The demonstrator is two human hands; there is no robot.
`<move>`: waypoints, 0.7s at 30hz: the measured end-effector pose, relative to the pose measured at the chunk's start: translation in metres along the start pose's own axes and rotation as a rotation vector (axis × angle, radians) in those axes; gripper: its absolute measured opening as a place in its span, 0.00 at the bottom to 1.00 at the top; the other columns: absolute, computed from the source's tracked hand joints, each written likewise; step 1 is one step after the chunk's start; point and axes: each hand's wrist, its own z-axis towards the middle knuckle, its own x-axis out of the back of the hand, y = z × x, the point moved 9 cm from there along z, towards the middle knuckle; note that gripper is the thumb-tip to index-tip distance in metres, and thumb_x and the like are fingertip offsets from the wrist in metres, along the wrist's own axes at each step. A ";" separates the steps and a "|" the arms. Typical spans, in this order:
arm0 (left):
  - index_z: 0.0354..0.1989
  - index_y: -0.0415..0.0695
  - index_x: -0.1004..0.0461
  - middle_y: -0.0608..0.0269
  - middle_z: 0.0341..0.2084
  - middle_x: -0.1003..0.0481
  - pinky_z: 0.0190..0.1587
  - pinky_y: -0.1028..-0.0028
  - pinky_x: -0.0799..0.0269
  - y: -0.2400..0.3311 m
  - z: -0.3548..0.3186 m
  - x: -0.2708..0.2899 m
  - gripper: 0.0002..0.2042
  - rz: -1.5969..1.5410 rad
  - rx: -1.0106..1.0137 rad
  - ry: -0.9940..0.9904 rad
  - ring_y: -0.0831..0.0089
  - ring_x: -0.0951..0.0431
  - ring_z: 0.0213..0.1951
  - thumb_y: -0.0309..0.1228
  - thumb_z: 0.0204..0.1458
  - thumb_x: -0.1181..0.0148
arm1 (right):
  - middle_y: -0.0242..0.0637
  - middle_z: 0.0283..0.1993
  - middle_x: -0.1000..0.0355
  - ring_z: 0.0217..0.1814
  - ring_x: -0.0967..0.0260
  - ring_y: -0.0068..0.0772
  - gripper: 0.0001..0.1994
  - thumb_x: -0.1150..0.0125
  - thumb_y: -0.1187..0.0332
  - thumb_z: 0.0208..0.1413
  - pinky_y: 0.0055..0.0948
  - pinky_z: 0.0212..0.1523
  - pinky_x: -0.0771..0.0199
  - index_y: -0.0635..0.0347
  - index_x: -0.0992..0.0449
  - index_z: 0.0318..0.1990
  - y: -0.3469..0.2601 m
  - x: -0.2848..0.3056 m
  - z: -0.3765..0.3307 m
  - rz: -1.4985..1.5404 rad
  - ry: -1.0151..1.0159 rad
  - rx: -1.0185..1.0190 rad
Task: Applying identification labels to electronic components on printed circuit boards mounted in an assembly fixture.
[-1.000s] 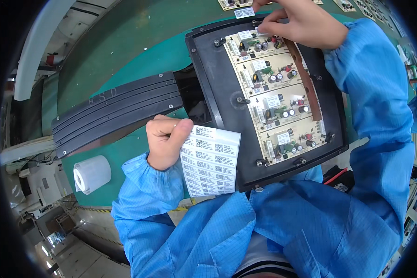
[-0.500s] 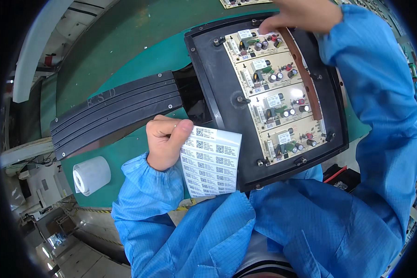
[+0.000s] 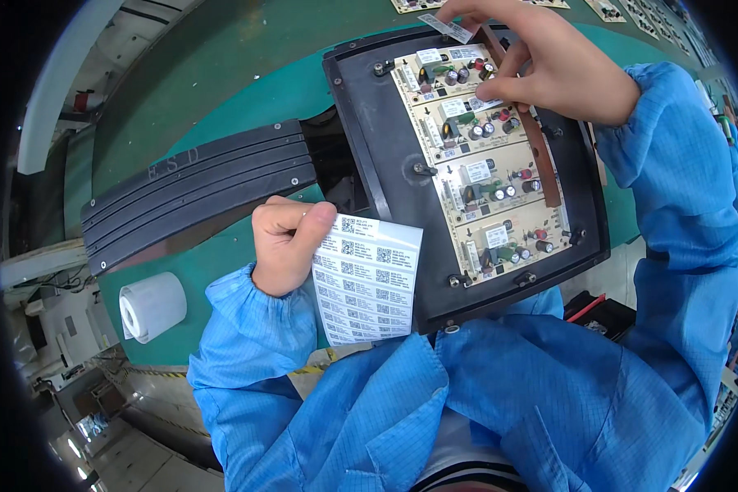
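Right hand (image 3: 562,70) pinches small white label strip (image 3: 451,27) above far end of tan circuit-board row (image 3: 484,156); boards' long axis runs toward wearer. Left hand (image 3: 283,246) clenched on white barcode label sheet (image 3: 367,279), near end.

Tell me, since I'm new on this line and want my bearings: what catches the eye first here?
The black tray in the middle, carrying a column of pale circuit boards studded with small capacitors. At its far end the right hand pinches a small label strip over the topmost board. Beside the tray's near corner the left hand holds a sheet of printed code labels.
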 end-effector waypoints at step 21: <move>0.21 0.31 0.23 0.59 0.13 0.24 0.19 0.78 0.37 -0.001 -0.003 0.005 0.15 0.085 -0.015 0.004 0.78 0.26 0.15 0.27 0.58 0.45 | 0.41 0.32 0.27 0.32 0.25 0.35 0.25 0.43 0.76 0.57 0.29 0.34 0.22 0.57 0.41 0.62 0.013 -0.022 -0.042 -0.199 -0.225 -0.863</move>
